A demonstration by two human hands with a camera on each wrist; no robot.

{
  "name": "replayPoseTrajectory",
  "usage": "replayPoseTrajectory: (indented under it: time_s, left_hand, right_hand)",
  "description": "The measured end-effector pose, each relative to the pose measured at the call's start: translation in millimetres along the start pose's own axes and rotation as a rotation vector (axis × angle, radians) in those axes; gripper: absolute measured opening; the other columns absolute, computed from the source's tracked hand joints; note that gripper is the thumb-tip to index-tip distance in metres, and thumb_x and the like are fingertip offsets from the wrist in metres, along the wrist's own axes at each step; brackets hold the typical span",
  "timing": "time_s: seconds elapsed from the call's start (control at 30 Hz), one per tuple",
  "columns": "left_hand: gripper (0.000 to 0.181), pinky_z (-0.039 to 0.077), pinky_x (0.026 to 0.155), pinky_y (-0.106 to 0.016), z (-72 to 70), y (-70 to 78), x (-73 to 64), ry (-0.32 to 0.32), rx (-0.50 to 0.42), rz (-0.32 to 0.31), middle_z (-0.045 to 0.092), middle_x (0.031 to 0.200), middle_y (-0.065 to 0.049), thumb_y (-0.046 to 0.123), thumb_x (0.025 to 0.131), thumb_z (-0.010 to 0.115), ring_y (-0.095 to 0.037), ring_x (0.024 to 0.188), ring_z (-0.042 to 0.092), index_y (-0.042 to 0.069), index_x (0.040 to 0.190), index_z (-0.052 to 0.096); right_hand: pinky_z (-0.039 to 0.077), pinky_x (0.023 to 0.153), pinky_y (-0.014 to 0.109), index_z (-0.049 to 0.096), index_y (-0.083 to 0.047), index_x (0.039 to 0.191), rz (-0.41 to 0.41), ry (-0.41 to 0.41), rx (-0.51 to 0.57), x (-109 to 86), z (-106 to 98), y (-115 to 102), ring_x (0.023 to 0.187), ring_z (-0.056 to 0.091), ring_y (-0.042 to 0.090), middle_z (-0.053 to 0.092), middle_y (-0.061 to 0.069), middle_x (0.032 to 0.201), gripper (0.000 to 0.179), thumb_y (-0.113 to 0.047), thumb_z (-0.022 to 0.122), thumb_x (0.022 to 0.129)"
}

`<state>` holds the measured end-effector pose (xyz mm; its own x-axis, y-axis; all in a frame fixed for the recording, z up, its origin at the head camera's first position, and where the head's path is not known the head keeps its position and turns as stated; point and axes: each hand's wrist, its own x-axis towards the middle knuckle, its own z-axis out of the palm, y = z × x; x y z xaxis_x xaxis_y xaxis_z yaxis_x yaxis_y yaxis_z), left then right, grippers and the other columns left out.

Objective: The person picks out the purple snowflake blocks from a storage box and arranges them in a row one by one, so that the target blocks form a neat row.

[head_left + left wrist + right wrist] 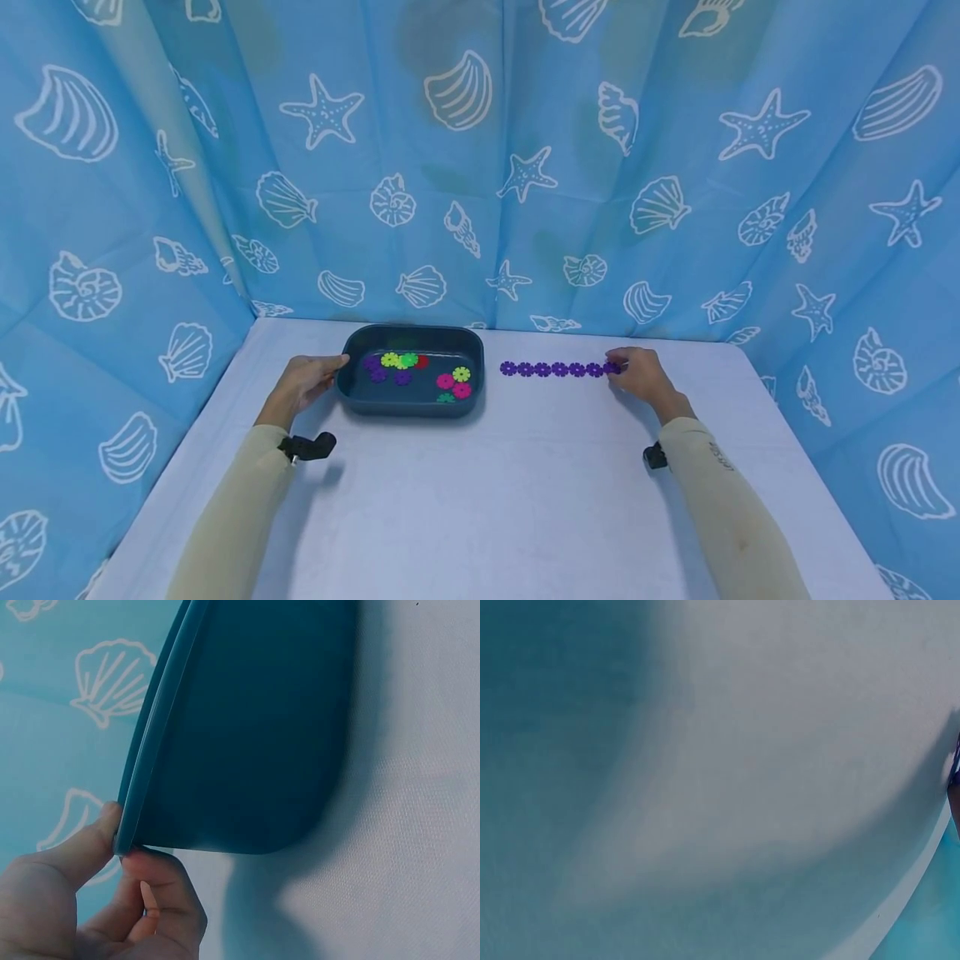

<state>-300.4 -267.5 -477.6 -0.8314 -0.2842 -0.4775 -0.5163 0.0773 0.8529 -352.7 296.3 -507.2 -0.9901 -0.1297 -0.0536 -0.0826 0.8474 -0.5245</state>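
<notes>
A dark teal plastic basin (412, 409) stands at the back left of the table. My left hand (303, 385) pinches its left rim; in the left wrist view the thumb is on one side of the rim (142, 765) and curled fingers are on the other. To the basin's right, a straight row of several purple snowflake discs (559, 369) runs sideways. At the row's right end, my right hand (643, 375) pinches the last disc, which its fingers partly hide. The right wrist view catches only a sliver of that hand at its right edge.
Inside the basin lie loose purple discs (402, 378), pink discs (462, 390), yellow discs (461, 374), green pieces and a red disc (423, 362). A white cloth covers the table (480, 500). Blue curtains (465, 167) with shell prints enclose the back and sides.
</notes>
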Motion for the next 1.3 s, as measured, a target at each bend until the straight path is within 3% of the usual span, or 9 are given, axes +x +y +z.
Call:
replayPoseTrajectory:
  time_s: [0.33,0.47,0.73,0.97,1.13,1.3]
  left_hand:
    - [0.058,0.043,0.095,-0.032,-4.1,-0.9,-1.3,0.008,-0.003,0.001,0.05,0.125,-0.011,0.03,0.093,0.068,-0.023,0.105,0.047,-0.002,0.137,0.05]
    - [0.058,0.044,0.093,-0.032,-5.5,-2.0,-1.7,0.008,-0.006,0.006,0.05,0.123,-0.011,0.03,0.092,0.068,-0.023,0.103,0.047,-0.002,0.137,0.05]
    - [0.057,0.045,0.09,-0.031,-6.5,-4.2,0.5,0.015,-0.018,0.008,0.051,0.125,-0.011,0.029,0.092,0.07,-0.022,0.103,0.048,-0.002,0.136,0.051]
    - [0.057,0.045,0.094,-0.033,-2.8,-2.5,0.2,0.015,-0.02,0.002,0.051,0.127,-0.011,0.028,0.091,0.07,-0.023,0.104,0.048,-0.003,0.136,0.051]
    - [0.058,0.044,0.098,-0.035,-0.4,-1.6,-0.7,0.02,-0.018,-0.003,0.05,0.128,-0.012,0.027,0.091,0.07,-0.024,0.106,0.048,-0.002,0.137,0.05]
    - [0.058,0.045,0.096,-0.034,1.0,0.2,-0.9,0.029,-0.011,-0.005,0.051,0.128,-0.012,0.028,0.091,0.07,-0.023,0.105,0.049,-0.002,0.137,0.05]
  right_hand:
    - [0.042,0.1,0.05,0.058,0.0,0.132,-0.01,-0.024,0.0,4.2,1.6,-4.8,0.122,0.051,0.04,0.058,0.02,0.129,0.047,-0.008,0.07,0.087]
    - [0.044,0.098,0.051,0.058,-0.001,0.131,-0.049,0.016,0.049,9.9,4.4,-20.4,0.123,0.051,0.04,0.057,0.018,0.131,0.044,-0.01,0.069,0.089]
    - [0.047,0.096,0.046,0.06,-0.006,0.13,-0.218,0.039,0.067,26.0,24.9,-107.3,0.121,0.053,0.033,0.057,0.012,0.131,0.039,-0.016,0.066,0.093]
    - [0.05,0.093,0.04,0.064,-0.007,0.127,-0.458,0.022,0.077,35.4,60.0,-192.7,0.114,0.059,0.028,0.062,0.009,0.126,0.037,-0.015,0.068,0.091]
    - [0.048,0.096,0.035,0.062,-0.002,0.128,-0.555,-0.069,0.081,33.1,89.3,-242.3,0.116,0.058,0.024,0.063,0.009,0.124,0.04,-0.011,0.069,0.09]
    - [0.043,0.102,0.035,0.059,-0.006,0.134,-0.598,-0.196,-0.035,26.8,117.0,-272.7,0.124,0.052,0.021,0.06,0.007,0.131,0.045,-0.014,0.069,0.091]
